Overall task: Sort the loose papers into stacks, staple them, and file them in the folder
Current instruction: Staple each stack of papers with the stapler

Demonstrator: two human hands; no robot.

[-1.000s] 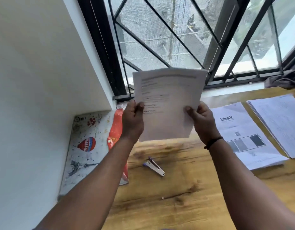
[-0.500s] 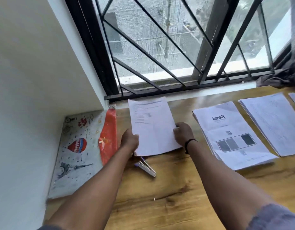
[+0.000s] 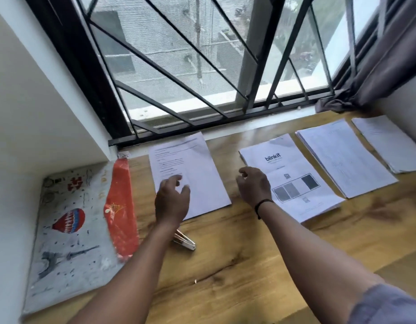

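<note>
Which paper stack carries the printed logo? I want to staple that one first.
The second stack from the left, by the right hand: it shows "blinkit" and grey boxes. The other three stacks carry only text or faint print.

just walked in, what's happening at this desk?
A person is sorting papers on a wooden desk by the window. Four stacks lie in a row; the leftmost stack sits flat, with the left hand above its near edge and the right hand between it and the blinkit stack. Both hands hold nothing. The stapler lies untouched near the left forearm, and the illustrated folder lies at far left.
</note>
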